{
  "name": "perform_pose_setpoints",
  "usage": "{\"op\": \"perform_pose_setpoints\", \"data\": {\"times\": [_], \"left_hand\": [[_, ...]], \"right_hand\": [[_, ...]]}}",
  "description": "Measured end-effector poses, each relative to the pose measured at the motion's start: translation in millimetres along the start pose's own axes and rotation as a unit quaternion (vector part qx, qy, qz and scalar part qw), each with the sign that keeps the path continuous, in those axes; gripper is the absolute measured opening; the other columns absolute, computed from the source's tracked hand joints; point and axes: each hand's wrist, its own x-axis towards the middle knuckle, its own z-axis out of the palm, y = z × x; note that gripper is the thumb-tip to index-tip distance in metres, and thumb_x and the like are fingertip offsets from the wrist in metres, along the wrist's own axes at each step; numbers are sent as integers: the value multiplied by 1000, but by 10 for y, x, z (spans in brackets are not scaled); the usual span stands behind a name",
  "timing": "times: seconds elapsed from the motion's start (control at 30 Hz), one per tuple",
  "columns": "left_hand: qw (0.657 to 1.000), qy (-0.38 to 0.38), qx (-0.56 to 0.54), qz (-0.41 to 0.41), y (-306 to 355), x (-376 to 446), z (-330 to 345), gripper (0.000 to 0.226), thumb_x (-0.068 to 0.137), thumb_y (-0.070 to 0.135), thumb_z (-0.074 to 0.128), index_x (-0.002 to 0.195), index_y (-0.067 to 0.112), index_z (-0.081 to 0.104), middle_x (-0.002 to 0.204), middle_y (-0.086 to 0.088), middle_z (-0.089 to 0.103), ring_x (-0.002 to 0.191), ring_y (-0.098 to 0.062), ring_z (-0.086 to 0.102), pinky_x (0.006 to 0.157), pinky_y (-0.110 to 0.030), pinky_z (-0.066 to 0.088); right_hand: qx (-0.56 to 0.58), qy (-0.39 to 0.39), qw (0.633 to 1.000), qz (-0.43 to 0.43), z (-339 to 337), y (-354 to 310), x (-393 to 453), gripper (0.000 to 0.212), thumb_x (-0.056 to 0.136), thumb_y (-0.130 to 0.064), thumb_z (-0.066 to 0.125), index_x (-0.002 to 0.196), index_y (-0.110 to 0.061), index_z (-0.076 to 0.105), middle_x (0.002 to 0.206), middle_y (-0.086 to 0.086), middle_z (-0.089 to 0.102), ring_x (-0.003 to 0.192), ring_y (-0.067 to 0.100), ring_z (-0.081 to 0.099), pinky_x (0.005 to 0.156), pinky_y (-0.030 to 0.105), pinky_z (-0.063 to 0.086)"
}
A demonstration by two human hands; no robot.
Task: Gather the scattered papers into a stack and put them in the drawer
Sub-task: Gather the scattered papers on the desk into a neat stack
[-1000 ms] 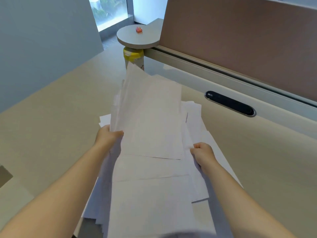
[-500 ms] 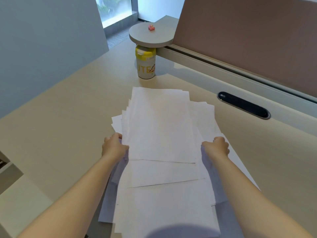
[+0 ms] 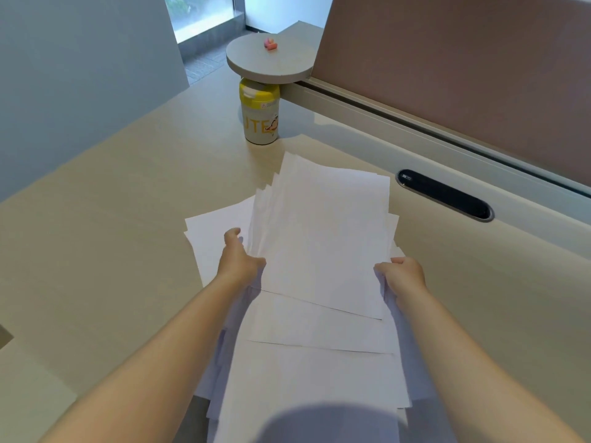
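A loose sheaf of white paper sheets (image 3: 319, 251) lies fanned on the pale beige surface (image 3: 112, 219), pinched between both hands. The left hand (image 3: 238, 260) has its fingers clamped on the sheaf's left edge; the right hand (image 3: 404, 274), fingers curled, seemingly grips the right edge.

Upper centre of the frame: a can (image 3: 259, 115) with a yellow lid stands on the desk (image 3: 112, 219). Large yellow letters on its pale side read "UTE"; the word's beginning curves out of sight. A small label near the lid is too small to read. The papers (image 3: 319, 251) carry no legible text.
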Motion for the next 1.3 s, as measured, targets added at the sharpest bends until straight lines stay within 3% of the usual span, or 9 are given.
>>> {"op": "perform_pose_setpoints", "data": {"times": [0.13,0.27,0.5,0.6,0.77,0.87,0.97,1.13,1.3], "left_hand": [[996,-24,79,-43,10,-33,25,23,82,8,58,101,0,48,107,-15,58,93,-29,51,75,-31,41],[997,-62,37,20,-32,-114,-18,4,81,4,53,79,7,51,77,-7,56,79,-27,53,70,-30,41],[996,-89,-2,29,-56,-278,-173,19,88,16,56,107,16,55,81,2,55,66,-13,52,59,-21,42],[997,-39,57,-33,-202,-310,-255,9,85,16,59,82,10,54,75,-4,47,63,-19,44,58,-27,35],[988,-14,-40,-146,-416,-485,-236,24,84,8,59,64,3,46,68,-13,49,55,-24,48,56,-30,43],[989,-11,-26,-147,-421,-611,-173,18,85,7,55,69,3,47,66,-12,46,55,-23,42,54,-25,34],[994,7,46,-98,-445,-696,-38,38,91,11,43,54,10,32,58,-5,32,53,-18,31,51,-25,22],[997,-20,-21,-66,-479,-826,127,36,96,23,34,62,12,39,73,-4,44,75,-19,43,73,-26,31],[980,-140,-72,-121,-486,-854,-19,29,87,39,52,90,11,58,80,-5,60,55,-17,48,54,-22,37]], "right_hand": [[-25,-50,998,32,-95,-65,-65,22,82,3,56,64,-5,46,33,0,44,17,5,36,25,5,24],[-74,-88,993,-11,-61,-83,-124,11,83,0,58,91,-6,57,84,8,60,68,22,55,47,20,38],[-26,-37,995,-85,-166,-75,-205,14,88,6,48,80,-2,57,87,2,57,87,19,49,39,1,38],[-64,-33,992,-104,-237,-56,-169,16,86,4,49,73,-3,54,84,5,59,85,20,50,65,22,40],[-99,-43,989,-97,-336,-21,-173,36,83,9,47,54,-12,42,59,1,43,66,22,41,47,19,33],[-33,-90,994,-42,-376,43,-198,14,83,13,49,76,3,57,80,7,55,70,20,50,53,16,42],[-17,-140,990,7,-384,109,-245,18,86,8,51,102,2,56,88,10,62,48,17,63,35,9,41],[-32,-180,983,30,-325,172,-266,40,85,6,54,125,4,48,125,21,59,108,38,59,91,44,48],[-30,-188,982,-12,-366,141,-268,41,84,9,51,125,0,50,121,18,60,108,35,58,96,44,46]]}}
